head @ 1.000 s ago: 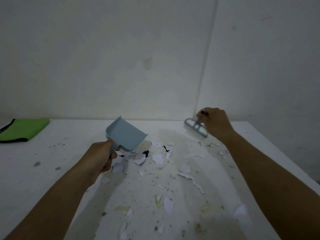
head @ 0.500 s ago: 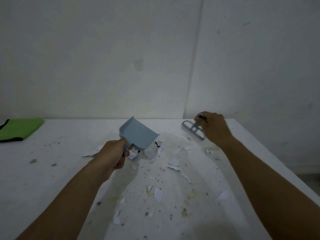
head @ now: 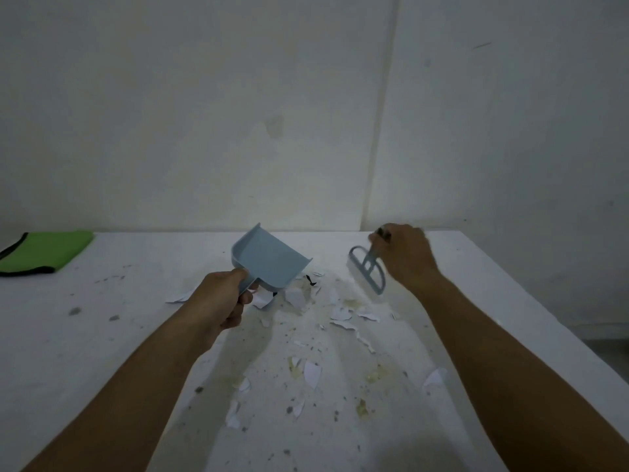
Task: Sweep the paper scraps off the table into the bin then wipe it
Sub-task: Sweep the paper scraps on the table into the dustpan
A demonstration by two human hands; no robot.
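Note:
My left hand (head: 223,299) grips the handle of a light blue dustpan (head: 269,257), held tilted just above the white table (head: 102,335) near its middle. To the right, my right hand (head: 406,255) holds the handle of a small grey-blue brush (head: 367,269) whose head is down on the table. White paper scraps (head: 340,315) lie scattered between the dustpan and the brush, and more scraps (head: 311,374) lie nearer to me. No bin is in view.
A green cloth with a black edge (head: 44,252) lies at the table's far left. Dark specks and yellowish stains (head: 376,376) dot the tabletop. The wall stands right behind the table; the table's right edge (head: 544,321) drops to the floor.
My left hand has carried the dustpan to the right, toward the scraps. My right hand has drawn the brush a little leftward and toward me. The view has shifted.

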